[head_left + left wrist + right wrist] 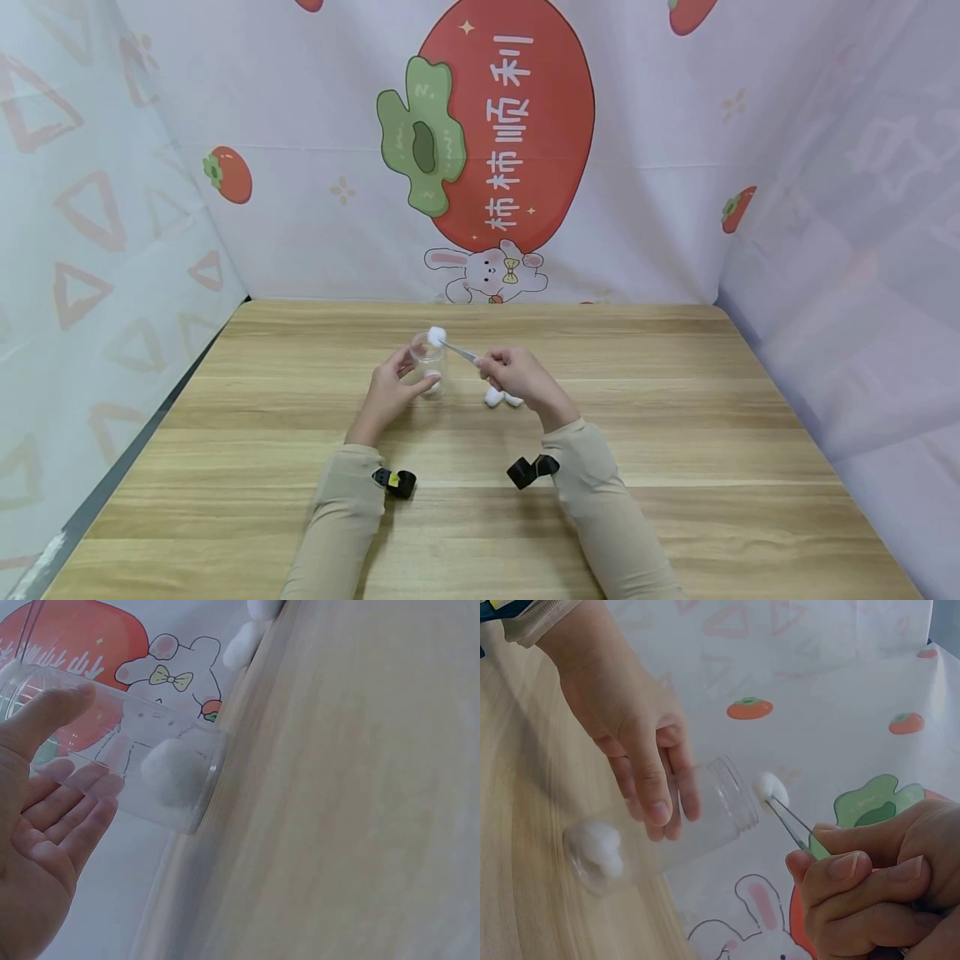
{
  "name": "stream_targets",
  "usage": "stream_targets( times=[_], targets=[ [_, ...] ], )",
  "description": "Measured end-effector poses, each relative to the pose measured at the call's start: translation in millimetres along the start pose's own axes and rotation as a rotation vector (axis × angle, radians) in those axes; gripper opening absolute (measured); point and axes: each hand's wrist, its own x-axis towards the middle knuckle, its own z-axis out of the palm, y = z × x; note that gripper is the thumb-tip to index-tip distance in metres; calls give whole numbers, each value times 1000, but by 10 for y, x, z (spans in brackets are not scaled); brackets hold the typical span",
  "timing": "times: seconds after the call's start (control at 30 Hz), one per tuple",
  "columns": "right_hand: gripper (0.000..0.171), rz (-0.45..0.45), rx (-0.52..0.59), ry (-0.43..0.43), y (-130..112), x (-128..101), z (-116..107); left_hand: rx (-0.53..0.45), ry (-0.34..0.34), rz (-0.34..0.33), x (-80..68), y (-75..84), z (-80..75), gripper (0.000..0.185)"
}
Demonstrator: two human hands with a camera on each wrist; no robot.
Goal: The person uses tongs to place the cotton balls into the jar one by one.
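On a wooden table point(675, 467), the left hand point(390, 396) wraps its fingers around a clear jar point(429, 363) with one cotton ball point(598, 846) at its bottom. The right hand point(517, 377) pinches tweezers point(459, 352), holding another cotton ball point(437, 335) at the jar's mouth. Two loose cotton balls point(501, 398) lie beside the right hand.

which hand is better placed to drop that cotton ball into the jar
Right. The right hand holds tweezers pinching a cotton ball just above the jar mouth. The left hand grips the jar, steadying it.
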Motion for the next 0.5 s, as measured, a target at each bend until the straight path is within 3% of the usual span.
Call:
stream_targets(
  times=[0.5],
  targets=[
    [29, -19, -1, -15, 36, 49, 22, -2, -8, -30, 2, 25, -9, 65]
  ],
)
